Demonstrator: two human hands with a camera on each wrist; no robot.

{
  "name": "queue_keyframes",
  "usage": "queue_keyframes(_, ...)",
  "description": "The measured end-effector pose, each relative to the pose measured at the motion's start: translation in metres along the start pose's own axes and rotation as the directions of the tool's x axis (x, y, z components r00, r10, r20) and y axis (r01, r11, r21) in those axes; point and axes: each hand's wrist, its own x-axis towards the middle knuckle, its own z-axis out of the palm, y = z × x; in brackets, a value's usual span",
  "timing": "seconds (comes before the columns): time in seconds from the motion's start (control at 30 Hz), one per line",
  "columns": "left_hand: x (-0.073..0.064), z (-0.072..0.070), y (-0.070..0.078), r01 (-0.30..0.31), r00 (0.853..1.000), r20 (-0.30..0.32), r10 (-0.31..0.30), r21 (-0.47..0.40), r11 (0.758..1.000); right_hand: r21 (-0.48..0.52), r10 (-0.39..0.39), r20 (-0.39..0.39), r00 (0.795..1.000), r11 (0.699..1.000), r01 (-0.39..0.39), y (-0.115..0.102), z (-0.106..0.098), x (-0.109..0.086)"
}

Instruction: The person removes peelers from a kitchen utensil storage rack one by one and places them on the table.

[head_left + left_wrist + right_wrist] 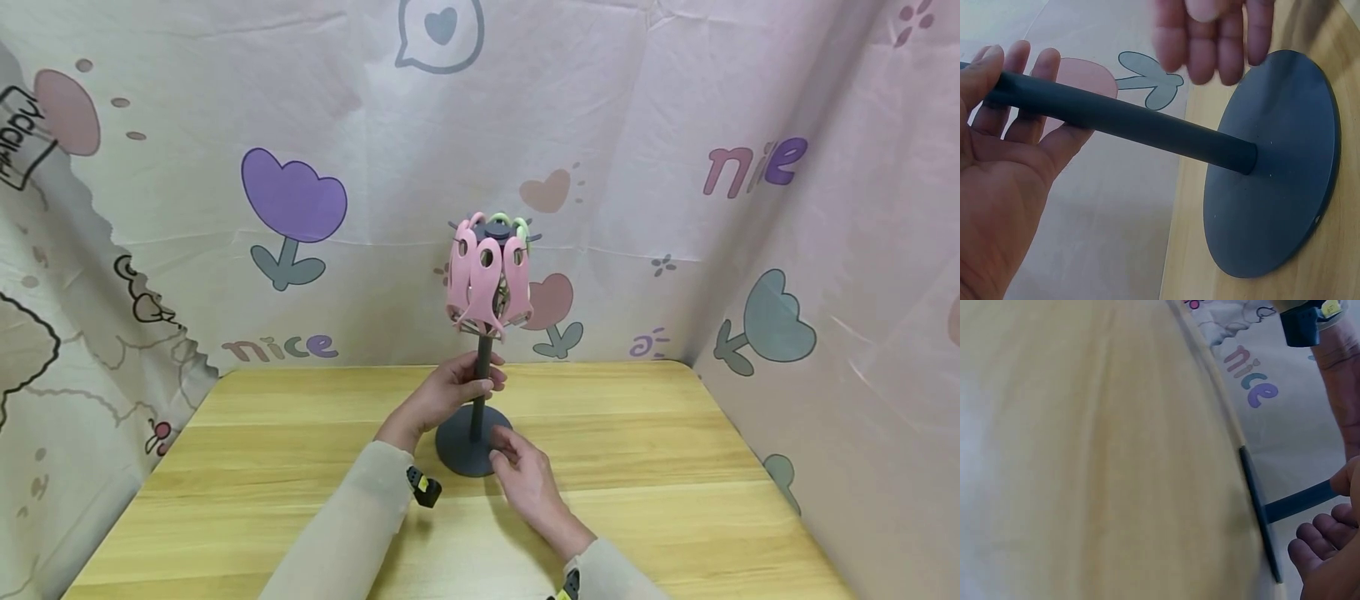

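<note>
A dark stand has a round base on the table and an upright pole. Pink pieces with oval holes hang around its top, with light green ones behind, on a dark hub with short pegs. My left hand grips the pole at mid-height, thumb on the near side and fingers behind, as the left wrist view shows. My right hand is at the right edge of the base, fingers loosely bent and holding nothing. Whether it touches the base I cannot tell.
The stand is on a light wooden table, toward its back edge. A pale printed cloth hangs behind and along both sides. Each wrist carries a small black camera.
</note>
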Motion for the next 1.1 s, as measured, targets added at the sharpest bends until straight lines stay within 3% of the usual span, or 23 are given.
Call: queue_keyframes(1.1, 0.000, -0.002, 0.003, 0.017, 1.000, 0.012, -0.016, -0.033, 0.999, 0.126, -0.072, -0.141, 0.987, 0.988, 0.090, -0.052, -0.031, 0.000)
